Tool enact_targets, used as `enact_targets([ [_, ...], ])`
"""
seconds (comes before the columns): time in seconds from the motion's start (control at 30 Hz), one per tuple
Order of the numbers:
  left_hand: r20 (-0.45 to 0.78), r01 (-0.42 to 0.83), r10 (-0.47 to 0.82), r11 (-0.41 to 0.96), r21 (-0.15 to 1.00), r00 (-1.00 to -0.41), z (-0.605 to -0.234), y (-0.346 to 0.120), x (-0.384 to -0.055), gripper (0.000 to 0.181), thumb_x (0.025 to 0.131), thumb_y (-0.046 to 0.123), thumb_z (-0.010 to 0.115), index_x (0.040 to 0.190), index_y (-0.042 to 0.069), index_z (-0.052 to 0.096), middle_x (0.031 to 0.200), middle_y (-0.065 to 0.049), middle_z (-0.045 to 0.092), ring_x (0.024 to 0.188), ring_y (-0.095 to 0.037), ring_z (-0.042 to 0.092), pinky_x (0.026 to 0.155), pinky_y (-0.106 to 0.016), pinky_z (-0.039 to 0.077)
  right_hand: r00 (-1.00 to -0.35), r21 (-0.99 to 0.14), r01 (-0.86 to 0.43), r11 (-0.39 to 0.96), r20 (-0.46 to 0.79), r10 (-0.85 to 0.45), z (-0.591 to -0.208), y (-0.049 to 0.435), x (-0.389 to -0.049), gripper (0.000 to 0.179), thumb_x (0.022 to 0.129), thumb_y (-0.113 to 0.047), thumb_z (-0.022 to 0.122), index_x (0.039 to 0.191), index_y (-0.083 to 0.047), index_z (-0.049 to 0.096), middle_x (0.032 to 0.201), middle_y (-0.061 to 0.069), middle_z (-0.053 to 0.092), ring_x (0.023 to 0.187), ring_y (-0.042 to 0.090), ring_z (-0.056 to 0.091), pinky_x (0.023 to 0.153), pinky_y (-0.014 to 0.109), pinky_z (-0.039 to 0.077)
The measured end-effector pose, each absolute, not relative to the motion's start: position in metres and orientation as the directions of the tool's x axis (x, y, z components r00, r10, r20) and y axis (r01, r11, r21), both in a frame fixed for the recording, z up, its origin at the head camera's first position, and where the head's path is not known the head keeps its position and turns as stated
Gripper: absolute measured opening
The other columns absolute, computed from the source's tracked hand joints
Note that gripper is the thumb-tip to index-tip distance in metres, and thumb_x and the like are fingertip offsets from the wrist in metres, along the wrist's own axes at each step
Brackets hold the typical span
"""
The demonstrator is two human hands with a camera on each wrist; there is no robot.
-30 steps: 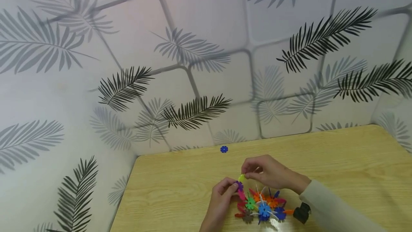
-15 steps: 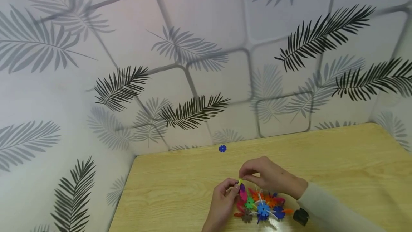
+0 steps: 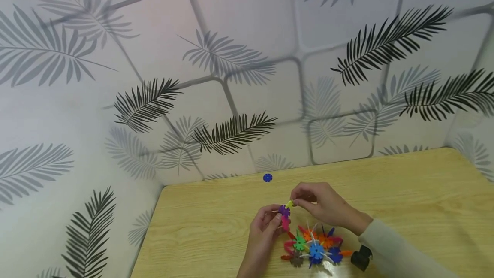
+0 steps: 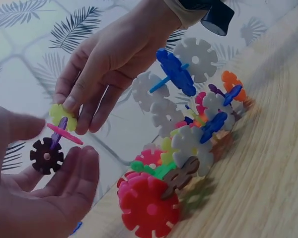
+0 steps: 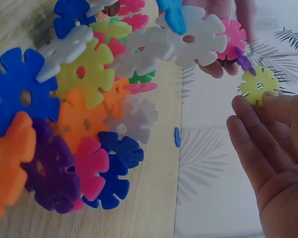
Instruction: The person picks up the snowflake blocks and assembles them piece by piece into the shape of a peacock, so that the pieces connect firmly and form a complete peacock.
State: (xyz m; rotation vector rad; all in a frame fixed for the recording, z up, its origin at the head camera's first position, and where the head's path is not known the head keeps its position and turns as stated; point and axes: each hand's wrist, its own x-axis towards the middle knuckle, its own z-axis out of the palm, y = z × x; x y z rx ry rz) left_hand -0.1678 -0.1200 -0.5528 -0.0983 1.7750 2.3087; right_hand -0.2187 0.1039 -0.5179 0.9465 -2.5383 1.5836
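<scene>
My left hand (image 3: 263, 231) holds a short chain of slotted plastic snowflake discs. In the left wrist view the chain has a dark brown disc (image 4: 46, 156), a pink disc (image 4: 72, 137) and a purple disc (image 4: 55, 141). Between thumb and fingers, my right hand (image 3: 328, 207) pinches a yellow snowflake disc (image 5: 259, 86). The yellow disc meets the purple one edge to edge; whether their slots are fully locked I cannot tell. Just in front of the hands, on the table, stands a larger cluster of joined discs (image 3: 317, 251) in many colours.
One loose blue disc (image 3: 268, 177) lies near the table's back edge, by the patterned wall (image 3: 247, 98). A black device (image 3: 361, 258) shows beside the right sleeve (image 3: 401, 248). The wooden table (image 3: 200, 226) extends to both sides of the cluster.
Both hands have risen slightly and moved back from the cluster with the chain. The yellow disc was brought down against the purple disc, then lifted along with it.
</scene>
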Motion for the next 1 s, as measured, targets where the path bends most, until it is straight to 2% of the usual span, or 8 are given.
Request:
enact_targets([
  [0.3,-0.209,-0.221,0.074,-0.257,0.941,-0.975,-0.553,-0.116,-0.167,0.025,0.107,0.002,0.065,0.13,-0.004,0.068,0.122,-0.012,0.078,0.103,-0.019,0.078,0.094,-0.03,0.064,-0.816,-0.833,-0.476,0.284,0.297,-0.495,-0.518,0.106,-0.214,0.011,0.102,-0.004,0.075,0.105,-0.014,0.077,0.101,0.001,0.083,0.093,0.024,0.082,0.085,0.016,0.062],
  [0.63,-0.198,-0.219,0.102,-0.275,0.936,-0.975,-0.553,-0.113,-0.165,0.022,0.107,0.004,0.067,0.128,-0.003,0.068,0.117,-0.009,0.081,0.101,-0.017,0.079,0.094,-0.03,0.064,-0.8,-0.8,-0.518,0.304,0.328,-0.503,-0.516,0.109,-0.211,0.012,0.101,-0.005,0.076,0.106,-0.015,0.08,0.102,0.001,0.084,0.092,0.021,0.082,0.085,0.02,0.064],
  [0.8,-0.164,-0.184,0.092,-0.299,0.936,-0.982,-0.552,-0.11,-0.164,0.024,0.105,0.004,0.07,0.127,-0.004,0.067,0.115,-0.006,0.08,0.102,-0.017,0.078,0.092,-0.03,0.064,-0.832,-0.804,-0.496,0.329,0.331,-0.446,-0.516,0.109,-0.208,0.013,0.103,-0.011,0.076,0.115,-0.014,0.081,0.11,0.003,0.083,0.095,0.013,0.079,0.082,0.026,0.067],
  [1.0,-0.101,-0.121,0.074,-0.355,0.927,-0.992,-0.552,-0.104,-0.161,0.026,0.103,0.002,0.071,0.126,-0.007,0.062,0.113,-0.004,0.077,0.1,-0.014,0.077,0.089,-0.03,0.066,-0.871,-0.853,-0.396,0.34,0.231,-0.434,-0.513,0.106,-0.201,0.028,0.107,-0.02,0.073,0.133,-0.01,0.075,0.112,0.003,0.081,0.097,0.009,0.076,0.081,0.026,0.067],
])
